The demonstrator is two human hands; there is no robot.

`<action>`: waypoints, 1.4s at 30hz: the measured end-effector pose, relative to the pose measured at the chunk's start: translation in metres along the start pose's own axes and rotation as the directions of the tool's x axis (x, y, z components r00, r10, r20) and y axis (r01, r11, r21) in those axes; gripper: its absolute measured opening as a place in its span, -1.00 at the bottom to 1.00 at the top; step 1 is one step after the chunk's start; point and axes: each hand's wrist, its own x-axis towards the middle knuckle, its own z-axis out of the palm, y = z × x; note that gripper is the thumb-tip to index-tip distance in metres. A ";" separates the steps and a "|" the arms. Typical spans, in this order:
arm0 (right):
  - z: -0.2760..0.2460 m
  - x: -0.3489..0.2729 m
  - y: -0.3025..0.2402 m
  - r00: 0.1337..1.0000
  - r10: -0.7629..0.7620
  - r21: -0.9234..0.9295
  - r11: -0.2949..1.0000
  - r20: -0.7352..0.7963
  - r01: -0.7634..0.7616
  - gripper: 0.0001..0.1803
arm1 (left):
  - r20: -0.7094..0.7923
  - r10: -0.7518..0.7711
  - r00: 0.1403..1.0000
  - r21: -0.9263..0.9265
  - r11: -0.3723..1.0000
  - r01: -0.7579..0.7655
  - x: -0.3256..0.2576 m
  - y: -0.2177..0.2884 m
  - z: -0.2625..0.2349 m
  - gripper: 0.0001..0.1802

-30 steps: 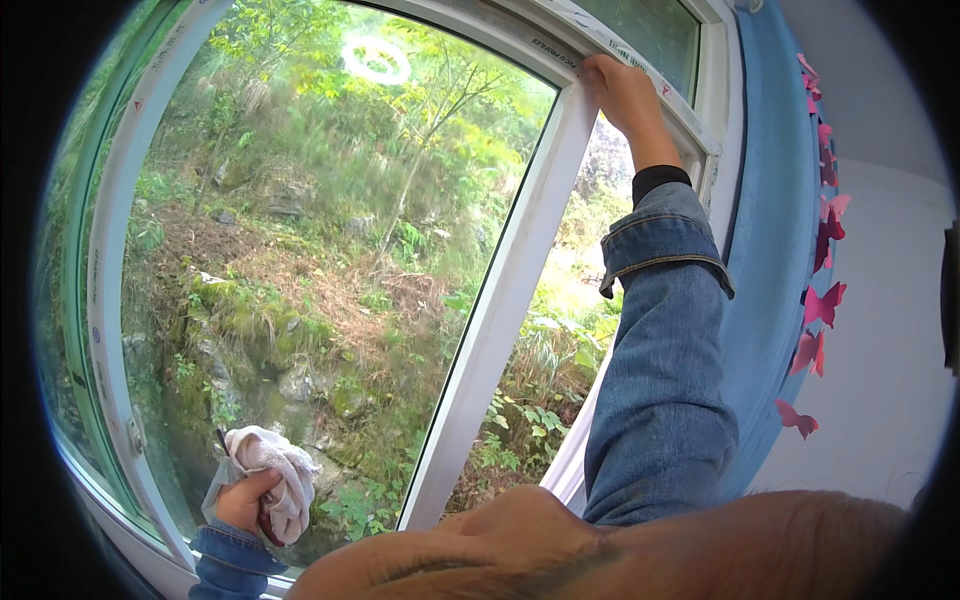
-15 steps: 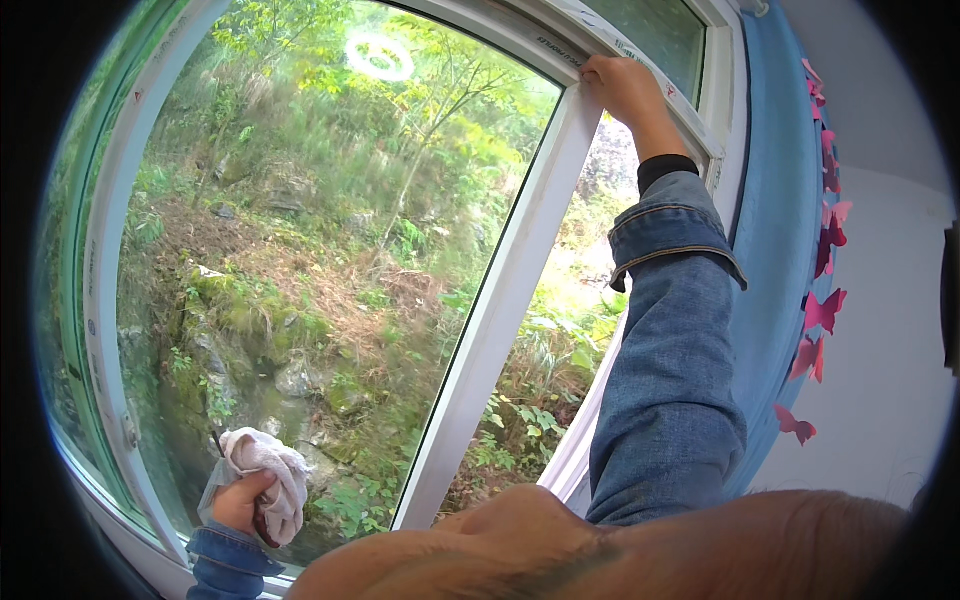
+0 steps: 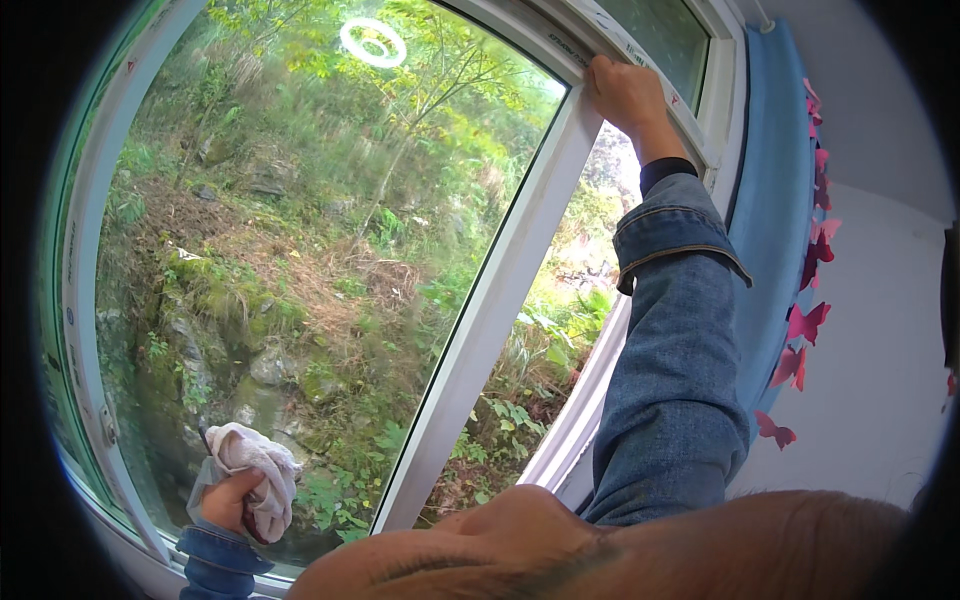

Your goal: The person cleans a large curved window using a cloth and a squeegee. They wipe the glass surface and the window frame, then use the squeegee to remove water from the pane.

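Note:
At lower left my left hand [image 3: 228, 497] is closed around a bunched, whitish cloth [image 3: 262, 468]. A thin dark tip pokes out beside the cloth, and something clear shows next to the hand; what they belong to I cannot make out. Behind that hand is the glass of the sliding window [image 3: 330, 300]. High up, my right hand [image 3: 630, 95] has its fingers bent over the top corner of the white window sash [image 3: 490, 290]. Its fingertips are partly hidden against the frame. Both arms wear denim sleeves, the right cuff folded back.
Right of the sash is an open-looking gap onto a green slope with rocks and shrubs. A blue curtain [image 3: 782, 200] with pink paper butterflies [image 3: 808, 322] hangs at the right, before a pale wall [image 3: 875, 330]. A white ring-shaped light reflection [image 3: 373, 43] shows on the glass.
The view has shifted slightly, so the window's left frame and the slope sit further left. The left hand and cloth appear a little further left; the right hand stays at the sash corner.

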 end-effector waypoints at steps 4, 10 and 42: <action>-0.002 0.000 0.002 1.000 -0.003 -0.008 1.000 -0.011 0.003 -0.77 | 0.016 0.035 0.999 0.040 0.999 -0.035 -0.001 0.004 0.006 -0.52; 0.000 0.000 0.000 0.998 0.014 0.005 1.000 -0.054 -0.014 -0.78 | 0.048 0.052 0.998 0.074 0.996 -0.055 -0.002 0.005 0.008 -0.55; 0.006 -0.005 -0.007 0.979 0.105 0.065 0.993 -0.172 -0.095 -0.85 | 0.047 0.027 0.999 0.156 0.987 -0.034 0.004 -0.005 0.007 -0.58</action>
